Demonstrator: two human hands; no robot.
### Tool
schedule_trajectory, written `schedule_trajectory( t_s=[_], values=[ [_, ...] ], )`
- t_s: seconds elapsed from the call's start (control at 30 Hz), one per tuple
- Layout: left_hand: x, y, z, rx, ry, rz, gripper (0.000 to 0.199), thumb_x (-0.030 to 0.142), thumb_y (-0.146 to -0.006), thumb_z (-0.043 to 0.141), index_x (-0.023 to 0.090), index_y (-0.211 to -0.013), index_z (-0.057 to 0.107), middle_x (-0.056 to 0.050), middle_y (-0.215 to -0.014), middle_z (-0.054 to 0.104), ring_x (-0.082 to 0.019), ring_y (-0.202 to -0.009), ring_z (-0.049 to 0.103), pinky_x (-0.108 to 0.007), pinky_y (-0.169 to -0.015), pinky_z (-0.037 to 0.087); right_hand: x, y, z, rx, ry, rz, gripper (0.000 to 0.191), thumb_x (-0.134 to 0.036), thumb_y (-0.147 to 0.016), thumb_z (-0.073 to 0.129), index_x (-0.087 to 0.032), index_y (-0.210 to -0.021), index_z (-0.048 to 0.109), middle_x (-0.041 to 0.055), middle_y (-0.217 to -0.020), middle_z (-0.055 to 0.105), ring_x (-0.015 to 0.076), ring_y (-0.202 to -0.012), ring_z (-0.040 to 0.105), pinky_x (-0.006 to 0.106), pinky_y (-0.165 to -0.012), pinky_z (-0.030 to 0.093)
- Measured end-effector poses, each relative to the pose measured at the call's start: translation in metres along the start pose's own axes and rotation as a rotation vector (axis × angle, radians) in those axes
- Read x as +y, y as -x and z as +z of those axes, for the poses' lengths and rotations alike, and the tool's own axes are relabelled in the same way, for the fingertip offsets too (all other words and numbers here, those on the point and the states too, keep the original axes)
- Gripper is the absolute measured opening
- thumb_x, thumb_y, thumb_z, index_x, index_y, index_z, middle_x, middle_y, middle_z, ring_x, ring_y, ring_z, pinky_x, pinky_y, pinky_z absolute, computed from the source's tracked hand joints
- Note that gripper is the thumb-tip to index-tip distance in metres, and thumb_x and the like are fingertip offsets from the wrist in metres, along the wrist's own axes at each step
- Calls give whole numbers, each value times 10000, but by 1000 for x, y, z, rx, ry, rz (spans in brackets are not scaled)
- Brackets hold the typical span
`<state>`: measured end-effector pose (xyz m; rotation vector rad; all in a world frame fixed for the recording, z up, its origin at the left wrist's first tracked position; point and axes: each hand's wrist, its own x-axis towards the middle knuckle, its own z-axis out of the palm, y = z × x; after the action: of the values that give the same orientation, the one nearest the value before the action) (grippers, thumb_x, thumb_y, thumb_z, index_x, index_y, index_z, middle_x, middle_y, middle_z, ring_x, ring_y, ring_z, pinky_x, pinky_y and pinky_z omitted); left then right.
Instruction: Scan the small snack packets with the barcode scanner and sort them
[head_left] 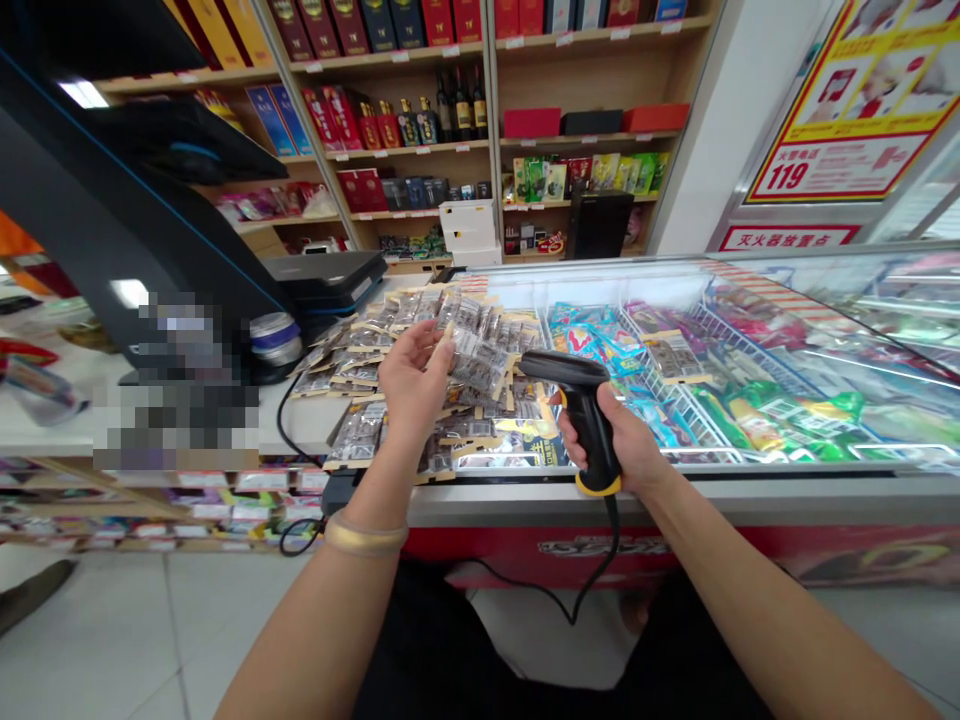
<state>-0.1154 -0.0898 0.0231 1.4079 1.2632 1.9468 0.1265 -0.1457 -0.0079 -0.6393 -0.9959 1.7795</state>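
My left hand (416, 375) pinches the edge of a clear packet (480, 362) with a tan border, lifted over a heap of similar packets (360, 432). My right hand (626, 440) is wrapped round the grip of a black and yellow barcode scanner (589, 415). The scanner's head points left at the held packet, close to its right edge. A black cable hangs from the base of the grip. The packets lie piled on the counter's end and on the glass freezer top. What they contain is too blurred to name.
A chest freezer (750, 468) with bagged frozen goods in wire baskets stretches right. One more packet (675, 355) lies on its glass. At left stand a checkout terminal (161, 200) and rolls of tape (274, 340). Shelves of boxes and bottles (461, 105) stand behind.
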Motion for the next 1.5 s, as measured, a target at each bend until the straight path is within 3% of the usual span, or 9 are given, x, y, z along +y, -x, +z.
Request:
schedule_trajectory(
  t_s=[0.27,0.73,0.9,1.1,1.17,1.23,1.33,1.4,1.5],
  values=[
    [5,-9,19,-61,12,-80,483,350,-652,812,159,-1083,704,-72,-924,773,-183,-824,746,-260,-694,603,-8,8,-15,-80,65,8,639,-773,-740,710,-168,-926,626,-13,-622,591,98,-434,508,220,-403,423],
    [18,-5,40,-83,12,-103,464,357,-657,814,156,-1060,701,-66,-902,748,-165,-787,712,-261,-683,585,-20,18,-26,-25,-2,-2,688,-782,-691,745,-167,-981,638,-23,-628,582,84,-429,486,202,-393,406],
    [23,5,94,-163,40,-109,359,293,-707,776,168,-1035,703,-49,-885,738,-145,-751,696,-248,-679,566,-45,33,-58,104,-13,-102,666,-768,-655,784,-172,-911,631,-29,-626,571,84,-435,492,198,-390,416],
    [12,26,195,-290,87,-186,342,221,-812,659,179,-1150,692,-28,-850,718,-116,-642,639,-252,-646,549,-80,61,-119,298,40,-253,649,-757,-696,762,-187,-983,643,-28,-637,560,94,-461,482,202,-387,411],
    [5,35,226,-330,44,-215,349,224,-851,617,170,-1188,687,-58,-925,728,-144,-710,666,-313,-724,581,-89,69,-135,350,43,-277,648,-759,-704,751,-192,-999,640,-18,-643,566,108,-468,482,221,-389,418],
    [-2,46,249,-408,-76,-185,384,230,-845,645,164,-1219,692,-115,-1086,727,-223,-956,706,-411,-901,580,-94,75,-148,387,44,-276,648,-770,-724,721,-197,-1013,637,-5,-651,580,122,-471,490,238,-387,420],
    [-12,63,267,-581,-325,-73,555,275,-718,817,186,-1255,707,-175,-1367,623,-365,-1403,499,-522,-1167,409,-95,78,-161,429,36,-258,647,-779,-756,680,-200,-1038,629,-4,-641,582,128,-469,498,239,-388,418],
    [-18,71,271,-679,-435,-43,638,317,-672,866,206,-1279,705,-182,-1467,547,-404,-1506,361,-548,-1222,330,-94,77,-165,445,19,-249,655,-785,-755,679,-198,-1041,625,-12,-630,576,126,-472,501,234,-394,424],
    [-24,77,273,-747,-487,-36,629,356,-730,828,194,-1320,682,-193,-1512,506,-397,-1528,332,-538,-1232,320,-93,75,-165,457,1,-235,673,-792,-725,702,-196,-1028,626,-15,-621,567,120,-466,483,232,-388,415]
  ],
)
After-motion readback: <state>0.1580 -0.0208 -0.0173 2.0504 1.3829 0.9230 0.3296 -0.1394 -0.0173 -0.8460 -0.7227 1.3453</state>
